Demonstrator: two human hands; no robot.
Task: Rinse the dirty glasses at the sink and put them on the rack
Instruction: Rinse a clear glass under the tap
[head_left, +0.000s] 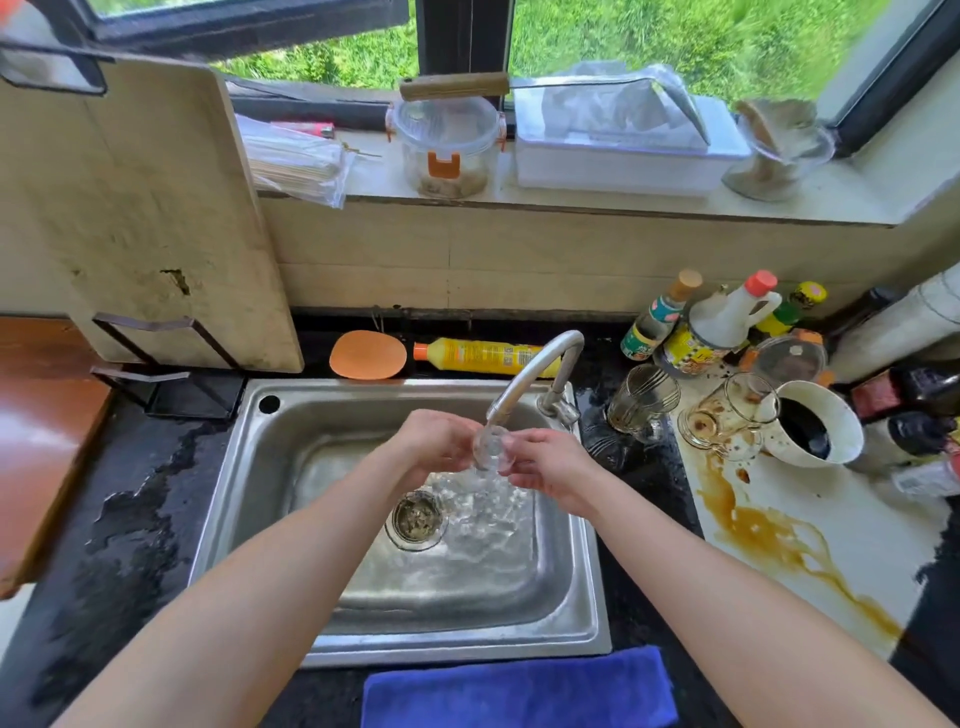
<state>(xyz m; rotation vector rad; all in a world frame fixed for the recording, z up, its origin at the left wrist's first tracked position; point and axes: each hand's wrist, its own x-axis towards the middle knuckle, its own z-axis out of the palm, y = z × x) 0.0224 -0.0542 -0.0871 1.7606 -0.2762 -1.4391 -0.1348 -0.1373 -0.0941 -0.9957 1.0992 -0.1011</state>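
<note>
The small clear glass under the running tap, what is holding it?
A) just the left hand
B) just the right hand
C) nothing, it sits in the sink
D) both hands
D: the left hand and the right hand both curl their fingers round the small clear glass, holding it in the water from the curved metal tap, above the steel sink.

Sunlit window (675, 36), tiled wall (519, 260), black countertop (130, 493)
</note>
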